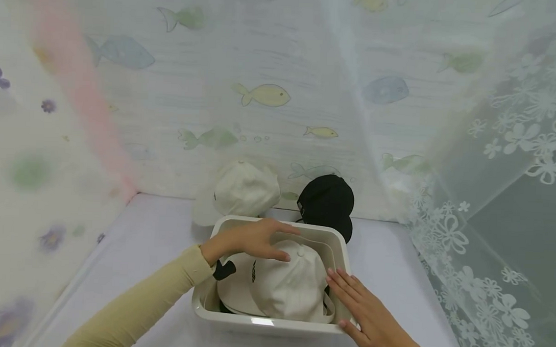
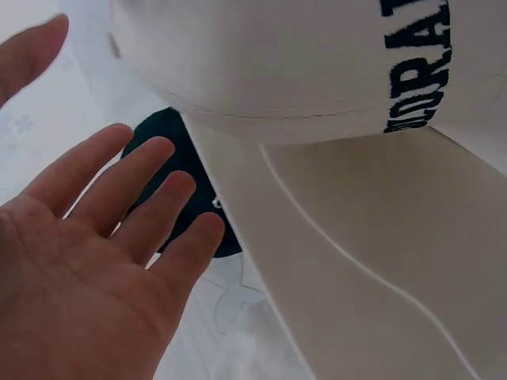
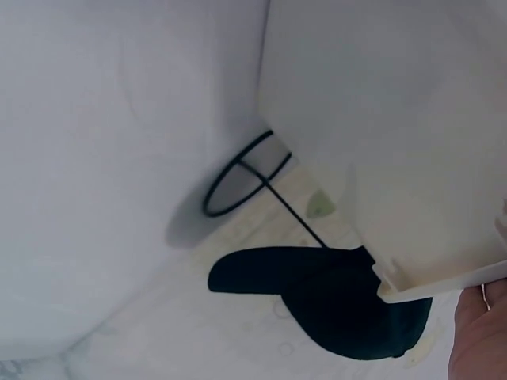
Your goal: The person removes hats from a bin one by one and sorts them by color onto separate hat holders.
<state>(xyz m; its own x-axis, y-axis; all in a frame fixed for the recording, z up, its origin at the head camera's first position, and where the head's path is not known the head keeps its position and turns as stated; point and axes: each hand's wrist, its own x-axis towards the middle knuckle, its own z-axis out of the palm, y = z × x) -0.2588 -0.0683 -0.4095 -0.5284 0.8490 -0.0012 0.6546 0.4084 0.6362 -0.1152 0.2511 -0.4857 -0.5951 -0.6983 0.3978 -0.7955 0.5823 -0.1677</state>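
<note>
A white plastic bin [image 1: 236, 321] stands on the table, with a cream baseball cap [image 1: 297, 291] lying crown up inside. Dark lettering marks that cap's front, seen large in the left wrist view. My left hand [image 1: 257, 239] is over the bin's back left part, its fingers extended beside the cap and holding nothing; the left wrist view shows the same hand [image 2: 95, 269] with fingers spread. At the bin's right rim, my right hand [image 1: 367, 312] lies with straight fingers against the edge. Other headwear under the cream cap is mostly hidden.
Behind the bin are another cream cap [image 1: 247, 188] on the left and a black cap [image 1: 325, 200] on the right. A black wire stand [image 3: 238, 178] with a ring base is below the black cap. Fish-patterned curtain [image 1: 280, 117] closes off the back.
</note>
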